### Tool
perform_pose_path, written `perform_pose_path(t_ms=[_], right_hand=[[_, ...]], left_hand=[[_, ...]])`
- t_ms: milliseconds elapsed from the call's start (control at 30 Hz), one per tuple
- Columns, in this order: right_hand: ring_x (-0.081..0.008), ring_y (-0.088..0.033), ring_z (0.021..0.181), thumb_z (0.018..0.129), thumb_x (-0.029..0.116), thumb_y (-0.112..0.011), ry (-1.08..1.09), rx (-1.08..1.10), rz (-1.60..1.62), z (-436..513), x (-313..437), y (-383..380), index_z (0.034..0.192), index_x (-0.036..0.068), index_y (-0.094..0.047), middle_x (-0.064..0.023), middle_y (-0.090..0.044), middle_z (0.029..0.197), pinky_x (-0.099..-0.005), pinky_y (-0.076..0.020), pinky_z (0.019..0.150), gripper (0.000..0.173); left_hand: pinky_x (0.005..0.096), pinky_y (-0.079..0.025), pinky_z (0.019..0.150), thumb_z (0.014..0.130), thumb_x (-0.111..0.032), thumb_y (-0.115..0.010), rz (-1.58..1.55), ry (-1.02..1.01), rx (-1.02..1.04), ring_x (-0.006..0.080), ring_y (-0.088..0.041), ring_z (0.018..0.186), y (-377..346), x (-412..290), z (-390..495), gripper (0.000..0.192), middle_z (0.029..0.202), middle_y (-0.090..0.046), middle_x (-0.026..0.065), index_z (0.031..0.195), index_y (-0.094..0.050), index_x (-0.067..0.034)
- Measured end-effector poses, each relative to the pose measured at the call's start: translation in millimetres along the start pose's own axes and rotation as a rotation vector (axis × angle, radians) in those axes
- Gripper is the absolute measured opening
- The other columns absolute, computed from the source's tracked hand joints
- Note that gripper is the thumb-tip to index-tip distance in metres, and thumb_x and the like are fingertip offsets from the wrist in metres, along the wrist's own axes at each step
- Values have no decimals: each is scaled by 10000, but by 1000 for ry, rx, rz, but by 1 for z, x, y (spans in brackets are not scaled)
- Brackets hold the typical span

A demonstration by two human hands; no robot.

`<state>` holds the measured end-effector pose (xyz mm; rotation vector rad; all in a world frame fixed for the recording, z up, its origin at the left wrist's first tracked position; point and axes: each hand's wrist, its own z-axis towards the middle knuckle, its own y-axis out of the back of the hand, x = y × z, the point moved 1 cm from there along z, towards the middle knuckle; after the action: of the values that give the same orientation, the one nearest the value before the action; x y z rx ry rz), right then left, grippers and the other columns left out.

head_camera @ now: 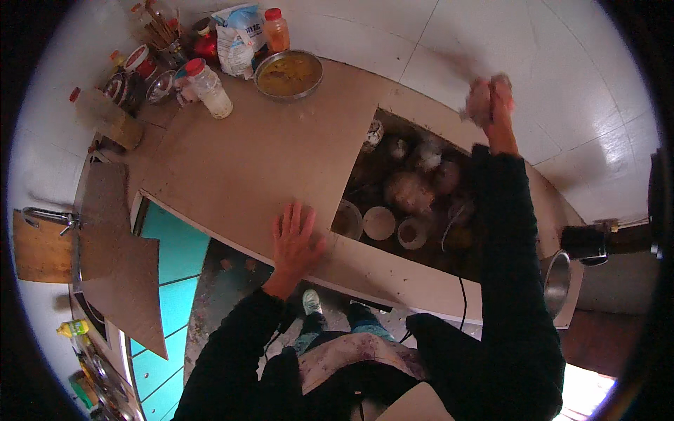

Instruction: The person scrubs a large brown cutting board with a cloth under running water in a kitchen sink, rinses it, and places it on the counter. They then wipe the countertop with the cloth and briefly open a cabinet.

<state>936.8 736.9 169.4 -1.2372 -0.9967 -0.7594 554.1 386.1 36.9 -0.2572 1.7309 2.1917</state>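
Note:
My left hand lies palm down on the brown countertop, fingers spread, near its front edge and holding nothing. My right hand is raised against the white tiled wall behind the counter. It grips a crumpled cloth, blurred, whose exact kind I cannot make out. Below the right arm, a rectangular cutout in the counter opens onto a dark space. Inside it sit a white bowl, a ring-shaped container and several blurred items; my sleeve covers its right side.
A metal bowl of yellowish liquid stands at the back beside a plastic bag. Red-capped jars and bottles crowd the back left corner. A brown board lies by the faucet. At right is a steel basin.

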Motion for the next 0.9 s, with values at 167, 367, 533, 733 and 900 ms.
perform_pose_path(t_ms=[167,367,533,733,900], right_hand=[[-136,-469,603,808,379,-613,92,-384,-890,-75,-25,126,777,115,-601,8,-531,700,-281,-389,545,266],[-214,-570,844,799,438,-581,-97,-769,-1478,-72,-94,210,886,103,-656,-91,-622,917,-281,-441,723,354],[-266,-531,1112,802,532,-536,-192,-854,-1844,-45,-133,158,1059,136,-674,-148,-615,1150,-306,-415,898,492],[-202,-512,1015,742,363,-612,328,-632,-1663,39,-163,40,893,136,-630,-28,-608,1005,-280,-394,863,273],[-235,-542,1081,755,348,-614,418,-563,-1302,77,-207,-59,1000,138,-655,-6,-611,1113,-306,-416,887,325]], left_hand=[[567,-205,1064,752,-315,-628,6,6,13,385,-267,1340,-1,1,3,631,1449,-298,200,1310,-460,-71],[564,-234,1060,777,-327,-614,89,4,58,381,-295,1328,-1,-1,6,607,1432,-317,212,1305,-458,-73],[579,-185,1075,760,-316,-622,108,41,126,402,-264,1338,0,-6,10,667,1451,-288,218,1341,-413,-66],[563,-182,1083,760,-330,-629,54,93,178,382,-262,1346,-3,-3,11,649,1462,-282,199,1332,-433,-91],[561,-197,1073,751,-353,-644,46,86,164,381,-275,1341,-3,-4,11,669,1458,-292,196,1332,-432,-98]])
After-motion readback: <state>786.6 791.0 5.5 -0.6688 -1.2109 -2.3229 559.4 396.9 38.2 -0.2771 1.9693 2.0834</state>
